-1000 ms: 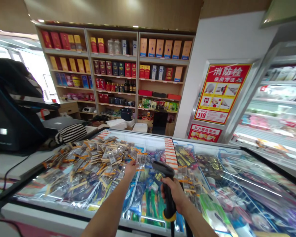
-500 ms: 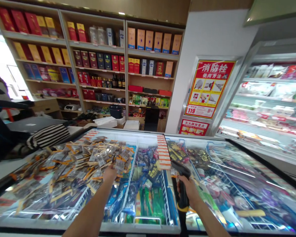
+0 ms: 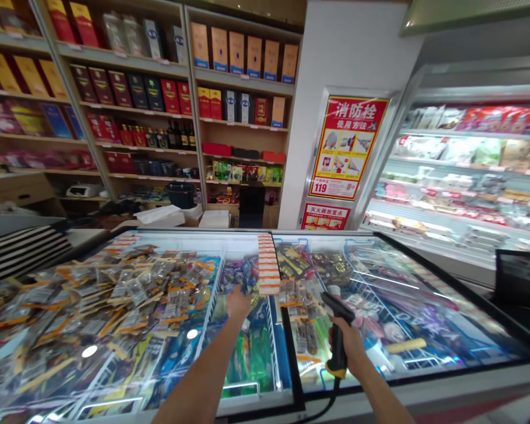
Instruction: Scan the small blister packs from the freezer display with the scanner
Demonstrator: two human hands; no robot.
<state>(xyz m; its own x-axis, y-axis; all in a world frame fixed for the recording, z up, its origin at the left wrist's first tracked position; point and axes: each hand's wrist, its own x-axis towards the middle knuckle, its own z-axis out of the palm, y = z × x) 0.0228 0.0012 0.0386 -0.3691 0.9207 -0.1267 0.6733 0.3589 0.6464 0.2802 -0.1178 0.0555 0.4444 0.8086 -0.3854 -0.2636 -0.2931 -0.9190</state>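
Clamped in the right hand, one black pistol-shaped scanner with a yellow base sits lower centre over the glossy glass freezer lid; left hand, grip open, presses flat beside crinkly packets

A black handheld barcode scanner with a yellow-banded grip is held upright in the right hand. Its head is tilted over the glass freezer lid.
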